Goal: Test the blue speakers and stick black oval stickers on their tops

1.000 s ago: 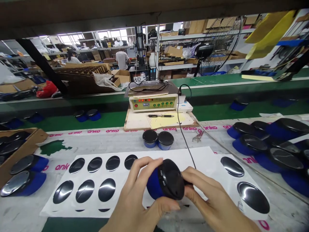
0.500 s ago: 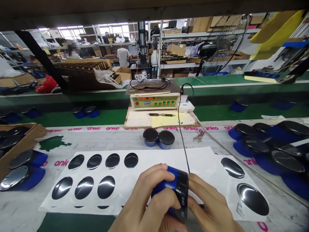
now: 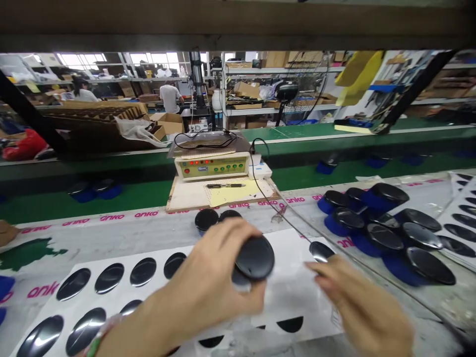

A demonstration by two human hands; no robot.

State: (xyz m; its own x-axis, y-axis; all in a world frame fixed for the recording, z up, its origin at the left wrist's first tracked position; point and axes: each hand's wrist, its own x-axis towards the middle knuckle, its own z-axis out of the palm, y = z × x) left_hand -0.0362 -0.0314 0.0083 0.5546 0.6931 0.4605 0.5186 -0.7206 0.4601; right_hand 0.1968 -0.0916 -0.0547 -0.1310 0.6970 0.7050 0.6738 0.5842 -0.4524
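Note:
My left hand (image 3: 219, 267) grips a round blue-and-black device (image 3: 256, 257) between thumb and fingers, its glossy black disc face turned toward me. My right hand (image 3: 360, 302), smeared by motion, is apart from the device to its right, fingers pinched together. A thin black cable (image 3: 260, 183) runs down from the control box to those fingers; its end is hidden there. Below both hands lies a white sheet (image 3: 286, 277) carrying rows of shiny black oval stickers (image 3: 143, 271). Just behind the left hand stand two similar devices (image 3: 207, 219).
A control box (image 3: 211, 166) with red lights and green buttons sits on a board, a pen (image 3: 225, 186) before it. Several finished-looking devices (image 3: 383, 237) cluster at right beside more sticker sheets (image 3: 461, 230). A grey cord (image 3: 353, 258) crosses the table. Beyond runs a green conveyor (image 3: 148, 193).
My right hand has come away from the device and moved right, the cable leading along with it. My left hand has tilted the device so its black face shows. The view has swung right.

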